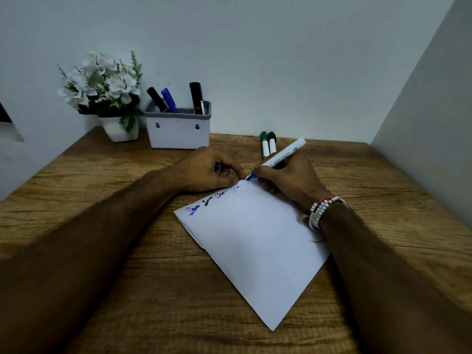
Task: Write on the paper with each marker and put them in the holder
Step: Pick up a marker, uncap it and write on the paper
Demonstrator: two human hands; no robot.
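The right hand pinches a blue marker low on its white barrel, tip set at the far corner of the paper — a writing grip, with the heel of the hand resting on the sheet for control. The left hand lies curled at that same corner, its fingertips pressing the edge so the sheet does not slide under the stroke; a bit of blue shows inside the fist, probably the marker's cap, though the view is too tight to be sure. Blue and black scribbles already run along the top edge. Two more markers, the green marker and the black marker, lie side by side on the desk just beyond the hands — seemingly awaiting their turn. The holder stands against the wall with several markers already upright in it, beside a flower pot
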